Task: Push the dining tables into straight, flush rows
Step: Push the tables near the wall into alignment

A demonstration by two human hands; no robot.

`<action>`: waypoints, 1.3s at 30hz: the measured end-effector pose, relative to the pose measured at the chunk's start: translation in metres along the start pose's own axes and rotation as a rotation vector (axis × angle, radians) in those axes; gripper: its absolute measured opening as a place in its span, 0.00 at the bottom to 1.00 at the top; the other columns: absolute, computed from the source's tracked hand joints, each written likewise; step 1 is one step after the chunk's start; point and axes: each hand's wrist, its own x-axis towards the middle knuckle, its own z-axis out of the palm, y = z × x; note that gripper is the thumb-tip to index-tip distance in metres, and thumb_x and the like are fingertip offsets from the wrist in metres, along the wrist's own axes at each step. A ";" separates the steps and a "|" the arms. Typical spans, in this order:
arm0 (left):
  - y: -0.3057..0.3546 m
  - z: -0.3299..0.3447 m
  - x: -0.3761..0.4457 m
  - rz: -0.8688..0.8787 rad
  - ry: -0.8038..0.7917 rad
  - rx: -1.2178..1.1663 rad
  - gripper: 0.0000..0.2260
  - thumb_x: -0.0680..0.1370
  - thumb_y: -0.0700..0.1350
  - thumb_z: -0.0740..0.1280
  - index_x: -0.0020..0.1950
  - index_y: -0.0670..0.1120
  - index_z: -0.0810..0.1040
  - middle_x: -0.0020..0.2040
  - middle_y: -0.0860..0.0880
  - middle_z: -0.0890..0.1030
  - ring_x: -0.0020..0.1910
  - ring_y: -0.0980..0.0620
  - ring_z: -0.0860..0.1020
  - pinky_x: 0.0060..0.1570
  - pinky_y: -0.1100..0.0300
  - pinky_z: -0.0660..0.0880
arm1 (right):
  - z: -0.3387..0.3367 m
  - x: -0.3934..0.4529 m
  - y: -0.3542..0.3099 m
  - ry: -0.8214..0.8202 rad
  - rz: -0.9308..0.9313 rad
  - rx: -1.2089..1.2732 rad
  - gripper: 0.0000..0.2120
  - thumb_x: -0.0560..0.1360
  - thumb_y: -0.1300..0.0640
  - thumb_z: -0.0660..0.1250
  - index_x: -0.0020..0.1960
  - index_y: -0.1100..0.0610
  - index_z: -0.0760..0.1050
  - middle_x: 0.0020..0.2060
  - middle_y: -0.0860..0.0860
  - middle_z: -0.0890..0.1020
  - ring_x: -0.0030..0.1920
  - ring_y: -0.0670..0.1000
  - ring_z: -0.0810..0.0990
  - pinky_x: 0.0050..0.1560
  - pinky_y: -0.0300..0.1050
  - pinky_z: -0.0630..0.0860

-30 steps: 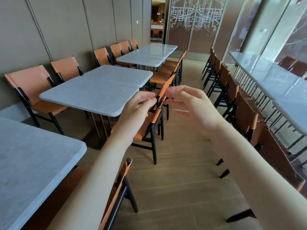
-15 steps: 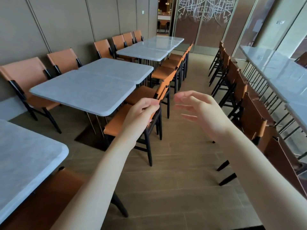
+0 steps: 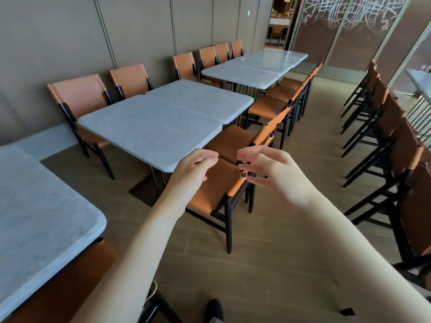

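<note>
Both arms are stretched out in front, over the aisle. The left hand [image 3: 190,167] has loosely curled fingers and holds nothing, hovering just off the near corner of the closest grey desk [image 3: 149,129]. The right hand [image 3: 277,173] is also relaxed, fingers apart and slightly bent, empty, in front of the top of an orange chair [image 3: 219,185] tucked at that desk. That desk butts up against a second desk [image 3: 198,96], though their aisle-side edges look a bit stepped. A further pair of desks [image 3: 254,68] sits beyond with a gap between. Another desk [image 3: 35,217] is at the near left, and a row of chairs [image 3: 377,127] lines the right side
</note>
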 end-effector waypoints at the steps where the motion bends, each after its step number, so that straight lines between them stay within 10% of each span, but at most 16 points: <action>1: 0.000 -0.001 0.018 -0.003 0.012 -0.005 0.07 0.83 0.49 0.64 0.56 0.56 0.82 0.59 0.60 0.80 0.62 0.60 0.78 0.63 0.56 0.76 | -0.001 0.018 0.000 -0.014 0.000 -0.002 0.10 0.83 0.53 0.62 0.56 0.50 0.83 0.56 0.44 0.85 0.56 0.43 0.84 0.65 0.54 0.78; 26: -0.013 0.007 0.263 -0.147 0.220 0.092 0.06 0.80 0.53 0.66 0.51 0.58 0.83 0.54 0.61 0.83 0.59 0.62 0.79 0.67 0.52 0.74 | -0.020 0.321 -0.002 -0.275 0.015 0.071 0.11 0.83 0.55 0.61 0.56 0.50 0.83 0.56 0.43 0.85 0.56 0.43 0.84 0.64 0.53 0.78; 39: -0.011 0.039 0.190 -0.227 0.929 -0.013 0.07 0.82 0.43 0.65 0.54 0.49 0.83 0.46 0.63 0.84 0.51 0.68 0.79 0.59 0.63 0.74 | 0.034 0.350 -0.014 -0.942 -0.075 0.035 0.09 0.81 0.55 0.66 0.53 0.53 0.84 0.55 0.44 0.85 0.53 0.44 0.85 0.61 0.50 0.80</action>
